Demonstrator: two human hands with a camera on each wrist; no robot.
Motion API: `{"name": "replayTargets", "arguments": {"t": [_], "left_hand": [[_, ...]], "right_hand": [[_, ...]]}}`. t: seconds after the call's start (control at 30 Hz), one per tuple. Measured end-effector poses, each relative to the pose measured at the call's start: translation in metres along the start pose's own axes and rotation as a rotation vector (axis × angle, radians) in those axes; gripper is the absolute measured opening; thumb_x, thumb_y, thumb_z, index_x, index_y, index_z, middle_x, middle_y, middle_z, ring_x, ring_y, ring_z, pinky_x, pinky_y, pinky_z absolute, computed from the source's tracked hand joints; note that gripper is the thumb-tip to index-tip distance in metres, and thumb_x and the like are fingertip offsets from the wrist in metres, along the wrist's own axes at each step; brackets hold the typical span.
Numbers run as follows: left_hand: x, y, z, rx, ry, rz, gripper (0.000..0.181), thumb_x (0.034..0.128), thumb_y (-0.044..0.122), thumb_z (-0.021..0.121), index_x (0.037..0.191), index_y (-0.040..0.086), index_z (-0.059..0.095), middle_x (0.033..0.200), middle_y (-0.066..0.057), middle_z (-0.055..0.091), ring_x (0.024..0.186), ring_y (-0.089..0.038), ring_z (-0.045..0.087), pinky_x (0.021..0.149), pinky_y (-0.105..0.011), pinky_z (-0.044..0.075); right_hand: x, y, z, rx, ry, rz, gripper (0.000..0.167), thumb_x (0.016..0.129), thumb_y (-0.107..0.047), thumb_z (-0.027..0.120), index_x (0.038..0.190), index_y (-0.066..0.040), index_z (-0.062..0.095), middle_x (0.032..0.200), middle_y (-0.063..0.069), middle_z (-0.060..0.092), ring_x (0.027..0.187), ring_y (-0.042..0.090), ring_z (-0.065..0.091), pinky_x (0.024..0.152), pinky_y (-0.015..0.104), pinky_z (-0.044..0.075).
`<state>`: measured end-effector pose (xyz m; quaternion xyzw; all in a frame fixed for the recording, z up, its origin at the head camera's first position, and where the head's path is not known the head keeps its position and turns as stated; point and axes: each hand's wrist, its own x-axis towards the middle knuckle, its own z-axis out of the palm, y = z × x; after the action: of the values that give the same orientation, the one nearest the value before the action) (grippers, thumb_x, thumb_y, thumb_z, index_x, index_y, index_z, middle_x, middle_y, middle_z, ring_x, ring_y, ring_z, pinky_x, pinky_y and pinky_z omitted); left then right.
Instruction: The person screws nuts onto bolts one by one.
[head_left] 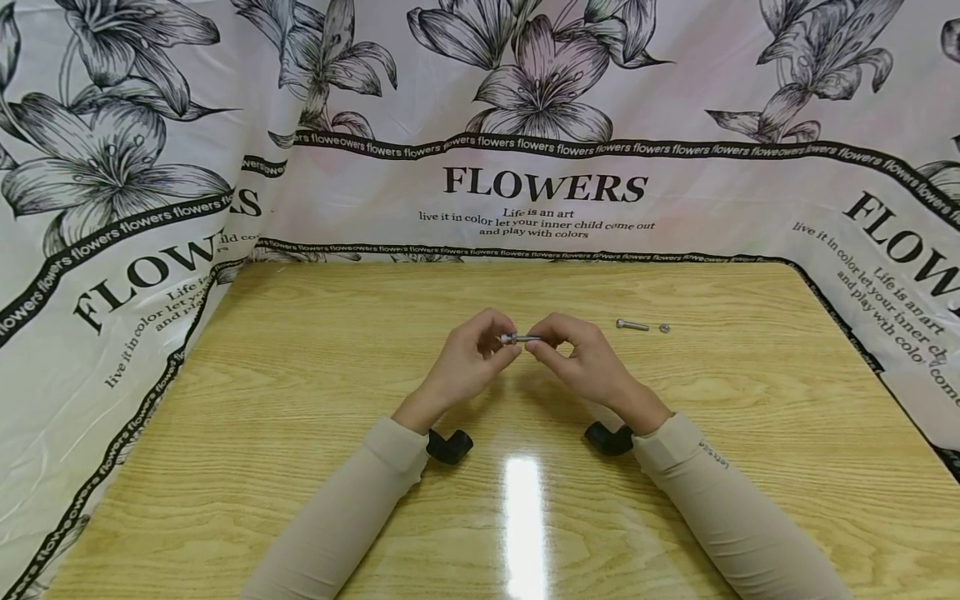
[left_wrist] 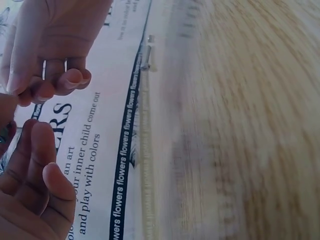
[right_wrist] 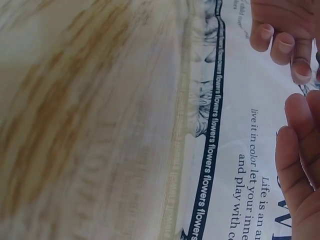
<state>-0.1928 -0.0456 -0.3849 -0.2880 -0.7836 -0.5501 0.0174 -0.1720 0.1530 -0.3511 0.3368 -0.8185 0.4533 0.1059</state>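
Over the middle of the table, a metal bolt [head_left: 517, 338] is held level between both hands. My left hand [head_left: 467, 358] pinches its left end, where a wider part, perhaps the head or a nut, shows at the fingertips. The thin right end sits between the thumb and fingers of my right hand [head_left: 581, 358]. In the left wrist view, the fingertips of the right hand [left_wrist: 60, 55] come close to those of the left hand [left_wrist: 35, 185]; the bolt itself is hardly visible there. The right wrist view shows fingers of both hands, the bolt out of sight.
A second bolt [head_left: 632, 325] lies on the wooden table [head_left: 300, 333], right of the hands, with a loose nut [head_left: 664, 328] just beyond its end. Flower-printed cloth [head_left: 360, 200] hangs behind and along both sides. Black wrist-worn pieces [head_left: 450, 447] show below the wrists.
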Motion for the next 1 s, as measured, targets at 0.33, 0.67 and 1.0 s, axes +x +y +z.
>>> {"name": "replayTargets", "arguments": {"t": [0.33, 0.67, 1.0], "left_hand": [[-0.001, 0.000, 0.000, -0.020, -0.026, -0.074, 0.019, 0.0968, 0.031, 0.058, 0.099, 0.013, 0.062, 0.088, 0.001, 0.061, 0.073, -0.020, 0.056, 0.065, -0.033, 0.047], [0.001, 0.001, 0.000, -0.006, -0.005, 0.032, 0.018, 0.0911, 0.008, 0.065, 0.108, 0.008, 0.058, 0.095, -0.004, 0.064, 0.077, -0.022, 0.058, 0.063, -0.034, 0.044], [-0.001, 0.013, -0.002, -0.043, -0.020, -0.041, 0.013, 0.0959, 0.008, 0.057, 0.105, -0.001, 0.061, 0.092, -0.014, 0.061, 0.075, -0.033, 0.051, 0.065, -0.038, 0.040]], "right_hand": [[0.000, 0.001, 0.000, -0.008, -0.001, -0.014, 0.007, 0.089, 0.005, 0.062, 0.093, 0.000, 0.065, 0.088, 0.009, 0.066, 0.077, 0.017, 0.060, 0.067, 0.037, 0.051], [0.000, 0.002, 0.001, -0.004, 0.003, -0.013, 0.008, 0.089, 0.006, 0.062, 0.093, 0.000, 0.065, 0.088, 0.008, 0.066, 0.077, 0.016, 0.059, 0.067, 0.036, 0.049], [0.000, 0.000, 0.000, 0.000, 0.001, -0.019, 0.007, 0.089, 0.005, 0.062, 0.093, 0.000, 0.065, 0.088, 0.009, 0.065, 0.077, 0.017, 0.059, 0.067, 0.039, 0.050]]}}
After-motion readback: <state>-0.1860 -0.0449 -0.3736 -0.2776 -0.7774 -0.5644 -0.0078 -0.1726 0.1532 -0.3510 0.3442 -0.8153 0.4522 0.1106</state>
